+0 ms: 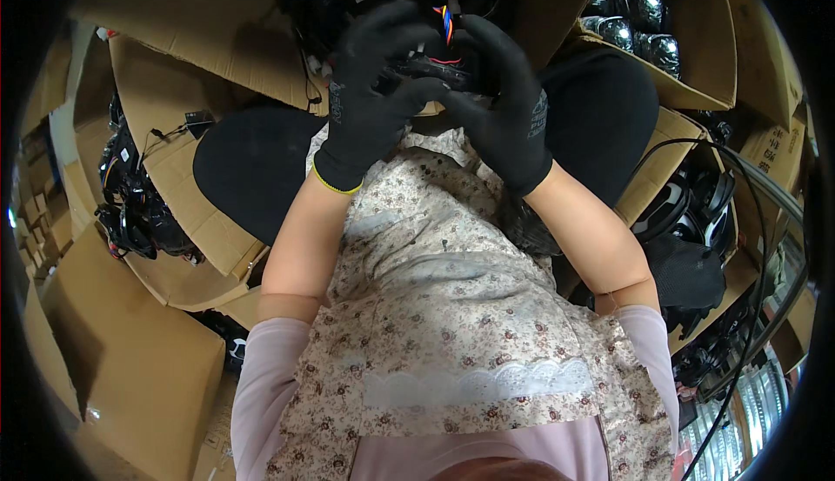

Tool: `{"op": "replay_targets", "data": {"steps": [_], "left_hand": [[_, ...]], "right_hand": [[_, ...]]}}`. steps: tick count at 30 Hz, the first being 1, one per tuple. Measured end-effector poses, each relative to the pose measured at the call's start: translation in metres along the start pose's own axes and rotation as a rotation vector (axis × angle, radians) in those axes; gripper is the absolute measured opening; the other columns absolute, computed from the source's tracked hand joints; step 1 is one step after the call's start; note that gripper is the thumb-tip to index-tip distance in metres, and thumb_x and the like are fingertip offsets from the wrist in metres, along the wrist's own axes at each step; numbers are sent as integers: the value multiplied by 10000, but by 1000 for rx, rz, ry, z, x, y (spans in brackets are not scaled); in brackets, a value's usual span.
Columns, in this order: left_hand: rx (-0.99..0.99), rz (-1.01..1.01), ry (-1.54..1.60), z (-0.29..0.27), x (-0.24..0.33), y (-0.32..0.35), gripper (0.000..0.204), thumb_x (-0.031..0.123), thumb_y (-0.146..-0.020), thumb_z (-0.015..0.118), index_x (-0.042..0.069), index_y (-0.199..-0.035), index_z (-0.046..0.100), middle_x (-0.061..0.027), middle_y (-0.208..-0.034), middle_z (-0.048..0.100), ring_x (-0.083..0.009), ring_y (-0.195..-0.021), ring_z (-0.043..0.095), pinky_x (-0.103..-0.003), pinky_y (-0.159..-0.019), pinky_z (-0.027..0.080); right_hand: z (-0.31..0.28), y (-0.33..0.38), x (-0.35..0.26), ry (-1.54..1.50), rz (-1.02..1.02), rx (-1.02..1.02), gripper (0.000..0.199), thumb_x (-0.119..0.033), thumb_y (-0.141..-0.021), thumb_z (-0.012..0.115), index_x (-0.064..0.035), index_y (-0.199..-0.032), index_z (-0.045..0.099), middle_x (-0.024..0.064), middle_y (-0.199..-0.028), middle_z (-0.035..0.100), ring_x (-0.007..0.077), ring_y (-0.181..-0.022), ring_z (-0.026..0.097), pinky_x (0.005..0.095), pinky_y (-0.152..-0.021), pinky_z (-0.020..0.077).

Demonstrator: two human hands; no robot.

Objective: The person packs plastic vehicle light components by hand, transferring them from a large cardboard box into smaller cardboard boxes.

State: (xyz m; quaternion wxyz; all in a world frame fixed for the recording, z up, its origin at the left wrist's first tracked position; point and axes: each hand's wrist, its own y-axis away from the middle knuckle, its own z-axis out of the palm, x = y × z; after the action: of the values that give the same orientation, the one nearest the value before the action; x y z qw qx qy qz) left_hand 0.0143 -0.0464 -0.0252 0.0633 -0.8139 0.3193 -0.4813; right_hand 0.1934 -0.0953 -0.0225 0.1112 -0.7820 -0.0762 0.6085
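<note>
Both my hands wear black gloves and meet in front of my lap. My left hand (372,90) is closed, its fingers curled around the left side of a dark part (439,70) whose kind I cannot make out. From the other side my right hand (509,103) grips it, fingers bent over and thumb close to the left thumb. A short bundle of blue, yellow and red wires (447,25) sticks up between the fingertips, and a thin red wire shows below it. Shadow and the gloves hide most of the part.
Beyond my hands an open carton holds a heap of dark pieces (326,3). At the upper right stands a box of black items in shiny wrap (645,11). Cartons with black headset-like goods (139,194) flank my knees. A curved metal rail (770,181) runs along the right.
</note>
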Motion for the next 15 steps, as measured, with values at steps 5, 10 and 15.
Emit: {"op": "replay_targets", "data": {"steps": [5, 10, 15], "left_hand": [[47, -506, 640, 5, -15, 18, 664, 253, -766, 822, 42, -1312, 509, -97, -1204, 613, -200, -1125, 572, -341, -967, 467], [25, -556, 529, 8, -5, 17, 607, 258, -790, 802, 34, -1285, 531, -93, -1123, 652, -202, -1035, 624, -329, -895, 502], [-39, -208, -125, -6, 15, 4, 596, 283, -745, 779, 51, -1254, 575, -155, -1081, 649, -319, -948, 636, -408, -826, 500]], "right_hand": [[-4, -8, -8, -514, 351, 58, 665, -53, -768, 757, -51, -1361, 455, 165, -1276, 493, 272, -1188, 540, 386, -999, 467], [-8, -6, 9, 108, 65, 15, 628, -84, -788, 752, -75, -1350, 470, 152, -1305, 422, 264, -1216, 495, 384, -1018, 454], [-10, -7, 16, -35, 1, -56, 446, -117, -749, 774, -88, -1165, 615, 124, -1190, 549, 314, -1185, 495, 406, -1013, 416]]}}
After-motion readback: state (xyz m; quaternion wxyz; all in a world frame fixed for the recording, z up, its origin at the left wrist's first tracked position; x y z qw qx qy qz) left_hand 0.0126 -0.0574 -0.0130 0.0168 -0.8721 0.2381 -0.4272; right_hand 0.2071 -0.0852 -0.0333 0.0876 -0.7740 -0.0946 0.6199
